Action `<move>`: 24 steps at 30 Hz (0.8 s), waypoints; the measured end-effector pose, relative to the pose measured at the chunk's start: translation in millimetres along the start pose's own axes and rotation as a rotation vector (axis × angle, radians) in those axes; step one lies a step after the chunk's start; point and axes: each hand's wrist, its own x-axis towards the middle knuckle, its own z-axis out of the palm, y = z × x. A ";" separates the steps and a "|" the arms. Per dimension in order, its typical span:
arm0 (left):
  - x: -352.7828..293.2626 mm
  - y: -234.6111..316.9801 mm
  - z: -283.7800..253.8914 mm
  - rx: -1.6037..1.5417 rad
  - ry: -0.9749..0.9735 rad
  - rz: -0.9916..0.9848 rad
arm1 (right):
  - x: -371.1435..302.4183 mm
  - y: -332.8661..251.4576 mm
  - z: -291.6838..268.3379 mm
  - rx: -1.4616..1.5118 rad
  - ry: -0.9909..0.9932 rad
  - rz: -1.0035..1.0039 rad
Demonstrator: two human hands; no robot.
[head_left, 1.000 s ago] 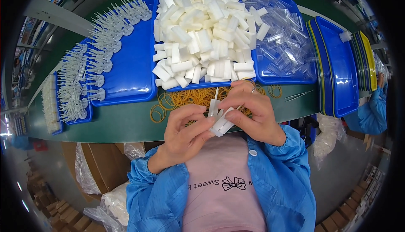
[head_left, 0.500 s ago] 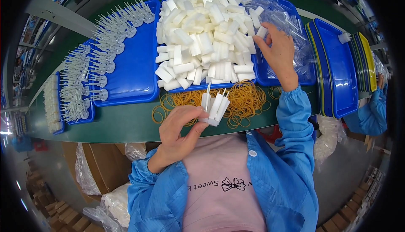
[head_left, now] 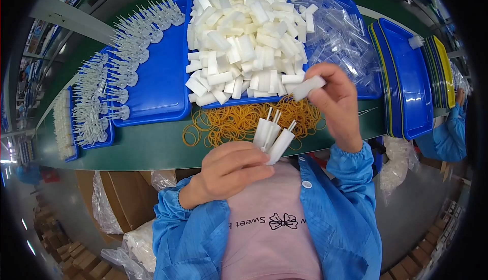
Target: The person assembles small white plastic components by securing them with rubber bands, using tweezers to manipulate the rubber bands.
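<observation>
In front of my chest, my left hand is closed around the base of a small pronged plastic piece with white foam blocks fitted on its prongs. Thin prong tips stick out above the blocks, and my fingers hide most of the base. My right hand pinches one loose white foam block between thumb and fingers, to the right of the piece and a little above it. Behind both hands, a large heap of white foam blocks fills a blue tray. Tangled yellow-brown rubber bands lie on the table before that tray.
At the left, blue trays carry many upright pronged pieces. Clear plastic parts fill a tray at the right. Stacked trays stand further right, near another person's sleeve. A cardboard box sits below the table edge.
My right hand has come from the tray edge toward me with a foam block. My left hand has moved right, its fingers now wrapped further over the pronged piece, which has tilted.
</observation>
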 end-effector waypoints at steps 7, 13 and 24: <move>3.6 0.8 0.4 -0.036 -0.012 0.096 | -7.3 2.4 16.6 0.303 -0.114 0.177; 2.2 2.4 0.2 -0.068 -0.018 0.056 | -6.0 7.3 16.4 0.602 -0.148 0.315; 4.8 -4.7 -1.4 -0.088 -0.051 0.123 | -9.5 8.3 14.1 0.458 -0.225 0.263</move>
